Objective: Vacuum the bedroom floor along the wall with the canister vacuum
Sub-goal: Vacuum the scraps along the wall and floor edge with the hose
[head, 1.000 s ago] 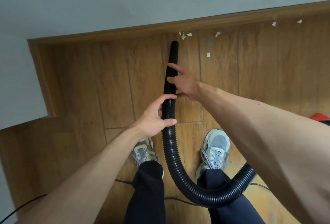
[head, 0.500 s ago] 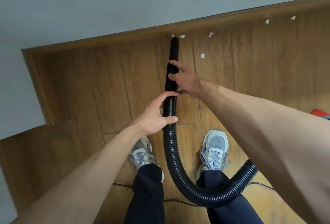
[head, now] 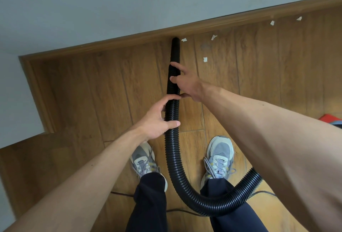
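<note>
Head view: your left hand [head: 157, 120] grips the hose [head: 172, 157] for support, and your right hand [head: 187, 83] holds it further along to steer. The nozzle [head: 175, 47] tip meets the skirting board [head: 111, 41], just beside a paper scrap [head: 184, 39], likely the next pickup.

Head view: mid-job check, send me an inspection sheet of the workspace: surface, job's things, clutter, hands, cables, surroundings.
Surface: wooden plank floor, meeting the wall at a corner on the left.
Job's things: black ribbed hose runs between the shoes; its nozzle has its tip at the baseboard.
Clutter: five white paper scraps lie right of the nozzle, most close to the baseboard.
Hands: left hand grips the hose; right hand holds it further up.
Cables: thin dark cord on the floor behind the feet.
Surroundings: grey wall; red object at the right edge, cut off.
</note>
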The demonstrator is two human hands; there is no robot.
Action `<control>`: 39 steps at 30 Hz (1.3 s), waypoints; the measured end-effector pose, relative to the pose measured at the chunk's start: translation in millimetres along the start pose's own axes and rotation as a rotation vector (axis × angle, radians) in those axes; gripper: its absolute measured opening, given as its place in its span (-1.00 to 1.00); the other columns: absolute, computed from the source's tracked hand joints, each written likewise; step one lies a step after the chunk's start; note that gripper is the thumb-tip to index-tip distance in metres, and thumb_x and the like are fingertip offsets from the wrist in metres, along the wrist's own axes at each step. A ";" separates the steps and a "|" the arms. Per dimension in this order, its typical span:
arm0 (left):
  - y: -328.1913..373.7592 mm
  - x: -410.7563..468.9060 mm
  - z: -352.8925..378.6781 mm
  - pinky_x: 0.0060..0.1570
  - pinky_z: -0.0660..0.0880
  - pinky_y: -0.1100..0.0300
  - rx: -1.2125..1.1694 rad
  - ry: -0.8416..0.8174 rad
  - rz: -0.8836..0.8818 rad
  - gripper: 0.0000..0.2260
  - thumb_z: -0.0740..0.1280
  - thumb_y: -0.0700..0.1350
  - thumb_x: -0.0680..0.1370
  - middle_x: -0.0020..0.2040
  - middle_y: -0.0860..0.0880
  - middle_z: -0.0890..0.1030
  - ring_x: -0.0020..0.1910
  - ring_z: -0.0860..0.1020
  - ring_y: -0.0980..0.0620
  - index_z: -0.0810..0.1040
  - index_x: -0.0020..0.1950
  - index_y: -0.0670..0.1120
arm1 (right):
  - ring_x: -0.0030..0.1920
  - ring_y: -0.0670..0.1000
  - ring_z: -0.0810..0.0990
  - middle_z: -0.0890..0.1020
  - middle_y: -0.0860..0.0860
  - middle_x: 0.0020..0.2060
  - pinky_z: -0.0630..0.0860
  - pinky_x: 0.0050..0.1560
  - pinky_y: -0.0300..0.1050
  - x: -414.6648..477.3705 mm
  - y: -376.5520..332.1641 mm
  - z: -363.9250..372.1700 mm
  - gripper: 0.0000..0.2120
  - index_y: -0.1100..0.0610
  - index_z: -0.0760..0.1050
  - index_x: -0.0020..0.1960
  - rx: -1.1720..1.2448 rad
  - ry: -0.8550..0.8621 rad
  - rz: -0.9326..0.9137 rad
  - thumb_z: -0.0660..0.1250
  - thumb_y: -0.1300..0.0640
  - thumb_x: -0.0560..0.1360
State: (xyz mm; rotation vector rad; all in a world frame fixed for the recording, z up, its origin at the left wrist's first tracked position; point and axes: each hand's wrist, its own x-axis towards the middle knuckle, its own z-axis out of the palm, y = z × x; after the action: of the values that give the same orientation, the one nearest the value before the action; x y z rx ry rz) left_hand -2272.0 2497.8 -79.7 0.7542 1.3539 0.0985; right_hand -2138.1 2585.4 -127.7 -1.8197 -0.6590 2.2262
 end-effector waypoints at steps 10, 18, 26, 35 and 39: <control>16.2 6.4 17.7 0.20 0.56 0.01 0.078 -0.085 0.017 -0.40 0.43 -0.33 0.50 0.14 0.29 0.40 0.21 0.55 -0.04 0.40 0.33 0.27 | 0.04 0.02 0.57 0.47 0.02 0.25 0.63 -0.18 -0.02 -7.5 12.6 -30.9 -0.44 -0.16 0.27 0.51 0.066 0.048 -0.009 0.21 0.29 0.62; 7.8 -2.1 10.6 0.24 0.53 -0.09 0.090 -0.123 -0.030 -0.38 0.45 -0.31 0.49 0.16 0.27 0.39 0.24 0.54 -0.03 0.40 0.33 0.30 | 0.06 0.02 0.60 0.51 0.01 0.26 0.64 -0.20 -0.07 -13.4 23.3 -21.4 -0.46 -0.16 0.28 0.50 0.111 0.054 0.012 0.22 0.27 0.63; -0.3 -13.4 17.7 0.21 0.55 -0.11 0.101 -0.207 -0.112 -0.37 0.45 -0.33 0.48 0.13 0.29 0.36 0.27 0.52 -0.05 0.43 0.24 0.37 | -0.01 0.03 0.63 0.57 0.08 0.20 0.64 -0.28 -0.12 -30.5 54.6 -21.2 -0.48 -0.17 0.31 0.48 0.160 0.102 0.028 0.24 0.26 0.62; 8.0 -6.0 27.2 0.18 0.57 -0.09 0.141 -0.256 -0.106 -0.39 0.43 -0.34 0.49 0.14 0.25 0.39 0.19 0.55 -0.01 0.42 0.31 0.29 | -0.02 0.05 0.64 0.57 0.14 0.16 0.61 -0.34 -0.18 -36.1 65.8 -38.0 -0.49 -0.18 0.30 0.47 0.194 0.142 0.020 0.24 0.24 0.63; 11.8 -1.0 29.3 0.17 0.58 -0.06 0.138 -0.248 -0.099 -0.39 0.43 -0.34 0.49 0.15 0.24 0.39 0.18 0.55 -0.01 0.42 0.31 0.29 | -0.03 0.06 0.64 0.57 0.16 0.17 0.61 -0.33 -0.15 -31.8 60.7 -45.1 -0.50 -0.18 0.29 0.46 0.165 0.131 0.009 0.24 0.25 0.63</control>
State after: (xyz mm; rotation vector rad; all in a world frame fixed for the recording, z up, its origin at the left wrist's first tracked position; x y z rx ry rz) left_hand -2241.7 2493.7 -71.9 0.7861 1.1665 -0.1643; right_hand -2079.4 2528.3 -133.7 -1.8690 -0.4302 2.0763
